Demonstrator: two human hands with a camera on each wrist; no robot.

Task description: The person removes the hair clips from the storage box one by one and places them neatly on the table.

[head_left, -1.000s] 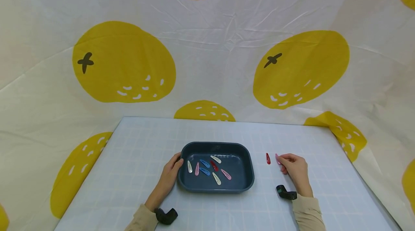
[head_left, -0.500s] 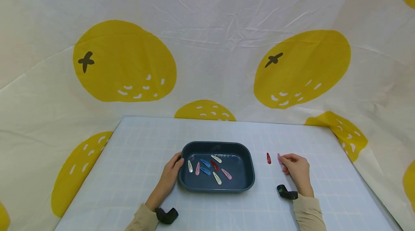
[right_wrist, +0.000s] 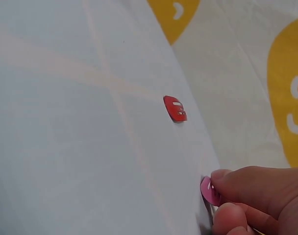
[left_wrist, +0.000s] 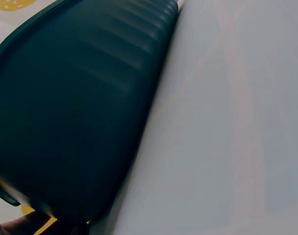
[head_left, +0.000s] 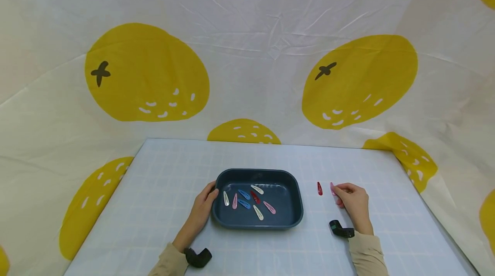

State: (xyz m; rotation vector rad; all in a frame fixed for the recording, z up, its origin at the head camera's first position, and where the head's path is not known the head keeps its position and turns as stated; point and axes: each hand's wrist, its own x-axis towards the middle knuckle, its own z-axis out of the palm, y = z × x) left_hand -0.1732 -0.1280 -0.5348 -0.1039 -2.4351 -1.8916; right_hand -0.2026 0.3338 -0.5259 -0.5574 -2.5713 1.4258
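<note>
My left hand (head_left: 199,209) grips the left end of a dark blue rectangular tray (head_left: 286,200), its thumb on the rim. White, pink, blue and red snap hair clips lie scattered inside, among them a red one (head_left: 255,197) near the middle. Right of the tray, my right hand (head_left: 353,205) pinches a pink hair clip (right_wrist: 208,190) between thumb and fingers, at the table surface. Just left of that hand, a red hair clip (right_wrist: 175,108) lies on the table. The left wrist view is filled mostly by the tray's outer wall (left_wrist: 80,112).
A pale checked cloth (head_left: 174,173) covers the table. Behind it hangs a white sheet (head_left: 255,74) printed with large yellow fruit. Black wrist cameras are strapped to both wrists, the right one (head_left: 341,229) close above the cloth.
Almost nothing has moved. The right hand keeps its pinch on the pink hair clip and has shifted very slightly to the right; the left hand stays on the tray.
</note>
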